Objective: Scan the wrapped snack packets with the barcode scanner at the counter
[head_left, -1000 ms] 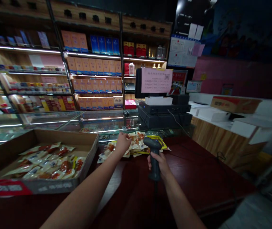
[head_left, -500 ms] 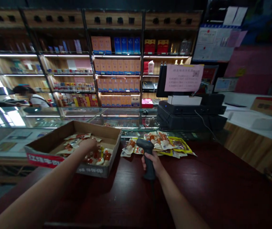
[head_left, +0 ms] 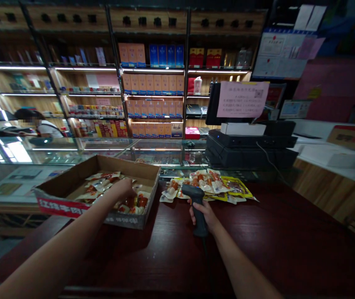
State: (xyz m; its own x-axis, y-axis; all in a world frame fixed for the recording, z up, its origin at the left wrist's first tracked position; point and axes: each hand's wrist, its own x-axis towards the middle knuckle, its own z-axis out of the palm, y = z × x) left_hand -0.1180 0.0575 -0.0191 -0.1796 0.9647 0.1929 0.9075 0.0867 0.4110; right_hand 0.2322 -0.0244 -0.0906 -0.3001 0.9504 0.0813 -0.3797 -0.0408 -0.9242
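Note:
My right hand is wrapped round the grip of a black barcode scanner, held upright above the dark red tabletop, its cable hanging down. Just behind the scanner lies a pile of snack packets, clear-and-white ones with brown food inside and some yellow-edged ones. On the left my left hand reaches down into an open cardboard box, among similar vacuum-sealed packets. Its fingers point down and are mostly hidden, so I cannot see whether they grip a packet.
Behind the table runs a glass display counter. A black checkout terminal with a pink notice stands at the back right. Shelves of boxed goods line the wall. A person is at the far left.
My left hand has shifted slightly right within the box, toward its right-hand packets. The scanner stays in my right hand, a little further right in view. The whole view has shifted slightly.

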